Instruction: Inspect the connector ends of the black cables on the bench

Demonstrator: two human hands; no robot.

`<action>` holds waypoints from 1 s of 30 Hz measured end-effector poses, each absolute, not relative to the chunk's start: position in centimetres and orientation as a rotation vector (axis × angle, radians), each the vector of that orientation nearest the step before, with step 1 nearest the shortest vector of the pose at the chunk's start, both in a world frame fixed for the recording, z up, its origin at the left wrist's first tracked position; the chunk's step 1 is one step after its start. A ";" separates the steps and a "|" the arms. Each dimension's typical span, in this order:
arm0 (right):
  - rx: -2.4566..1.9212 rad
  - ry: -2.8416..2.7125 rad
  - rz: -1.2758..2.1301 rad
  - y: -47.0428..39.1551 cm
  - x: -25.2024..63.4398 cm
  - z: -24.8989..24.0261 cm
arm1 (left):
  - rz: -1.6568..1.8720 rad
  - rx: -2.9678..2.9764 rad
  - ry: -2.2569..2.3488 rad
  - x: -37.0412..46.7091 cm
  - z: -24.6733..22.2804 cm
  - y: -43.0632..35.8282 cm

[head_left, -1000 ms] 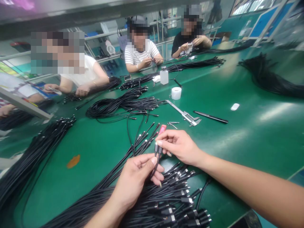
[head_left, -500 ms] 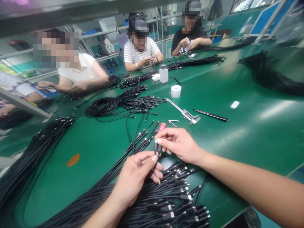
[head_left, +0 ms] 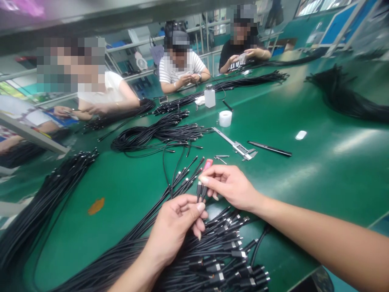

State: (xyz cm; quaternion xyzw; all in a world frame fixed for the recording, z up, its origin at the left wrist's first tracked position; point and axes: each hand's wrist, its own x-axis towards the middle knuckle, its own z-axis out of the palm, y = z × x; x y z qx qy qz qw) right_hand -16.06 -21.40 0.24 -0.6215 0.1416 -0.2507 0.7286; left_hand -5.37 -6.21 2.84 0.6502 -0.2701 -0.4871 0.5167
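Note:
Between the thumb and fingers of my left hand point(head_left: 176, 225), two black USB cables point(head_left: 199, 189) are pinched just below their plugs. One plug shows its bare metal tip; the other points up into the fingertips of my right hand point(head_left: 232, 184). My right hand is closed in a pinch on a small red stick-shaped piece point(head_left: 208, 164), whose top end juts out above the fingers. Whether the second plug is pushed into the red piece is hidden by the fingers. Below both hands lies a large bundle of black cables point(head_left: 127, 253) with metal-tipped plugs.
On the green table point(head_left: 304, 182) lie a digital caliper point(head_left: 240, 148), a black pen-like tool point(head_left: 269, 148), a white tape roll point(head_left: 225, 119) and a clear bottle point(head_left: 209, 96). More cable bundles point(head_left: 136, 136) lie left and beyond. Several co-workers sit across the table.
The camera view has shifted slightly. Both my hands keep the same grips, the left a touch lower on the cables. At the far side, a co-worker's hands have moved a little.

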 end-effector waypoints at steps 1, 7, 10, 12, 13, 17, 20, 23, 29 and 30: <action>-1.362 0.301 -0.542 -21.4 -16.1 0.2 | -1.165 1.563 -0.651 -5.4 2.9 -6.2; -1.368 0.208 -0.430 -21.2 -16.2 0.2 | -1.134 1.571 -0.668 -5.4 3.1 -6.2; -1.370 0.167 -0.364 -21.0 -16.3 0.2 | -1.144 1.573 -0.678 -5.4 3.1 -6.2; -1.363 0.158 -0.346 -20.9 -16.4 0.2 | -1.144 1.575 -0.686 -5.4 3.1 -6.2; -1.364 0.158 -0.346 -20.9 -16.4 0.2 | -1.142 1.575 -0.694 -5.4 3.1 -6.2; -1.393 0.168 -0.384 -20.7 -16.4 0.3 | -1.151 1.586 -0.730 -5.3 3.0 -6.1; -1.399 0.246 -0.464 -21.3 -16.1 0.1 | -1.157 1.607 -0.753 -5.4 2.9 -6.1; -1.308 0.401 -0.628 -22.6 -15.8 0.0 | -1.116 1.659 -0.753 -5.6 3.0 -6.0; -1.365 0.058 -0.370 -22.4 -15.8 0.3 | -0.815 1.804 -0.939 -5.4 2.4 -5.8; -1.390 0.020 -0.317 -21.9 -15.9 0.3 | -0.711 1.816 -1.019 -5.3 2.2 -5.7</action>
